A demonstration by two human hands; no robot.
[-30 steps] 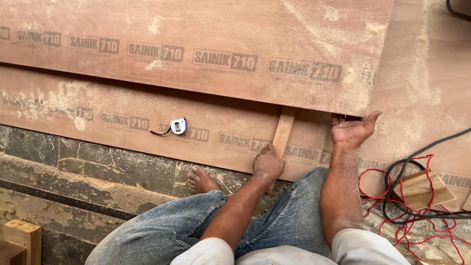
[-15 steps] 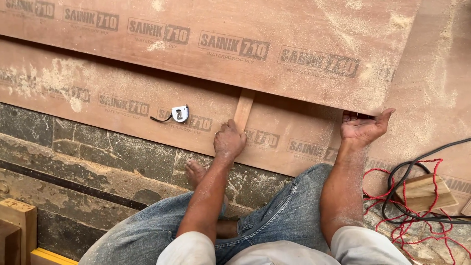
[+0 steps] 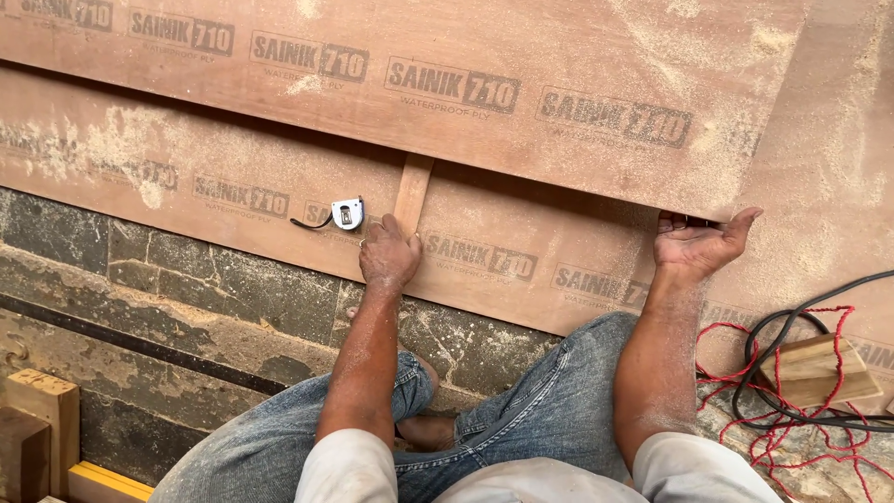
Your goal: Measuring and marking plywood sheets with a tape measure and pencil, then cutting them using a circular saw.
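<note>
A person crouches over two large plywood sheets lying on a stone floor, seen from above. The upper sheet overlaps the lower sheet, and both are dusted with sawdust.

The left hand rests knuckles up on the lower sheet, its fingers curled down onto the near end of a thin wooden strip. The strip lies flat on the lower sheet and its far end runs under the edge of the upper sheet. Whether the fingers grip the strip or only press on it cannot be told.

The right hand is palm up at the near right corner of the upper sheet, fingers hooked under its edge and thumb spread out to the side, holding that corner.

A small tape measure sits on the lower sheet just left of the strip, near the left hand, with a short dark loop trailing from it.

To the right, black and red cables tangle around a wooden block. The person's knees, in blue jeans, fill the bottom of the view.
</note>
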